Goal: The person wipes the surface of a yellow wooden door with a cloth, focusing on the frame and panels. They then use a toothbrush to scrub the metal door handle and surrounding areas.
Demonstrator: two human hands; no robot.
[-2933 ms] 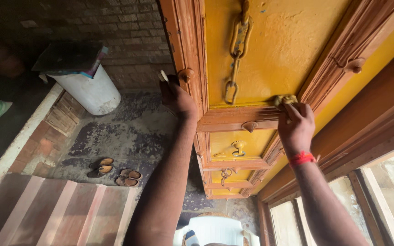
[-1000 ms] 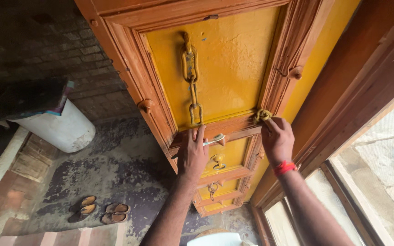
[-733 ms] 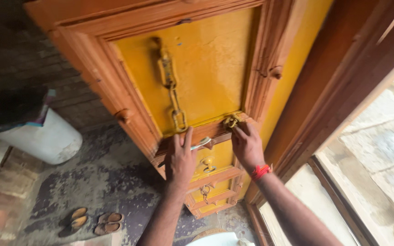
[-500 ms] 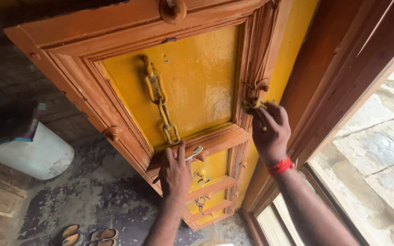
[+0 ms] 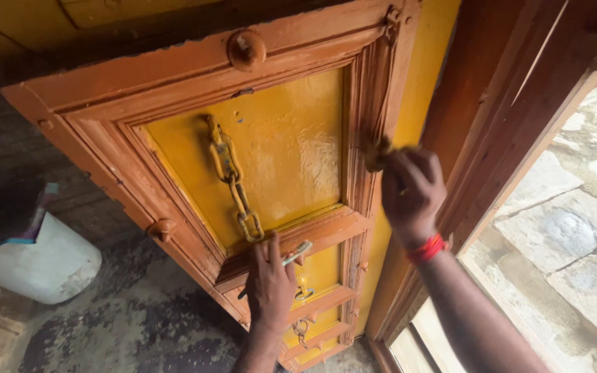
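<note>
Small object [image 5: 378, 153] in right hand [image 5: 412, 193] — blurred, mostly hidden

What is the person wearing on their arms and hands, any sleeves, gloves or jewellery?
Both forearms are bare, with no sleeves in view and no gloves. The right hand has a thin red band around its wrist. The left hand and its wrist carry nothing; no rings or watch show on either.

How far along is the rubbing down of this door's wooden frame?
Done cannot be told: the brown frame looks much the same all over. In hand: the right hand presses a small pad on the right upright, while the left hand braces the cross rail. The lower rails are untouched now.
</note>
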